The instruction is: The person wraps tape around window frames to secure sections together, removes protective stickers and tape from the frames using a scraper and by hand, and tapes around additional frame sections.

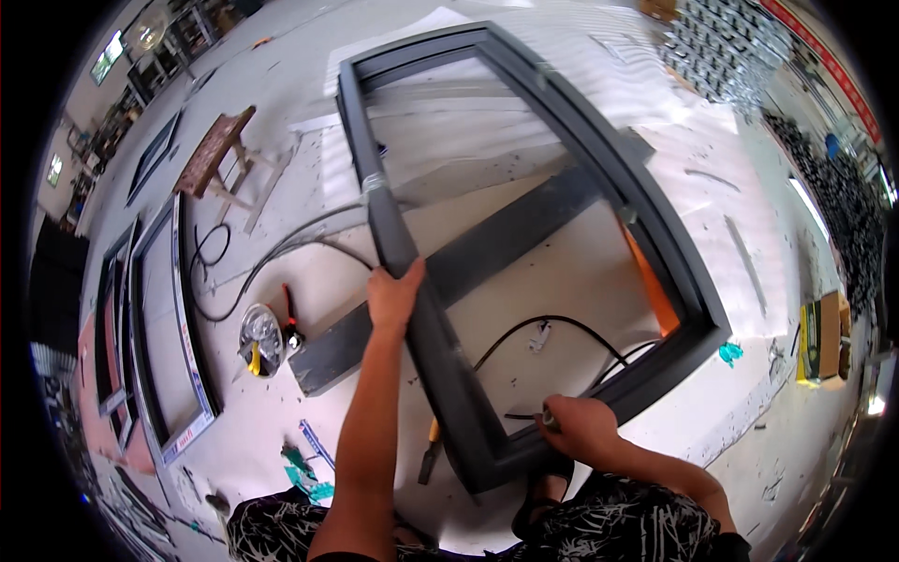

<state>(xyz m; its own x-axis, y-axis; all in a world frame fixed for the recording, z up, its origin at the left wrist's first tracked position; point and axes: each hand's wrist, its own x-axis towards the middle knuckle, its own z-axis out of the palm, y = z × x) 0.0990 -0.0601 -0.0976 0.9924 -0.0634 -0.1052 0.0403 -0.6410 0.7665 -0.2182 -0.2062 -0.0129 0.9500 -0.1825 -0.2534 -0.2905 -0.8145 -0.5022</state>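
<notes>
Dark grey metal window frame (599, 178) lies flat on the floor (562, 281) before you. Your left hand (393, 295) grips its left bar, fingers wrapped around. Your right hand (581, 426) pinches a thin tool (524, 416) at the near bar.

L hand (393, 295) up front, arm straight, fingers curled, R hand (579, 426) low, fist closed, elbow bent

A wooden stool (217, 150) stands far left; black cables (245, 267) trail beside leaning frames (159, 328).
</notes>
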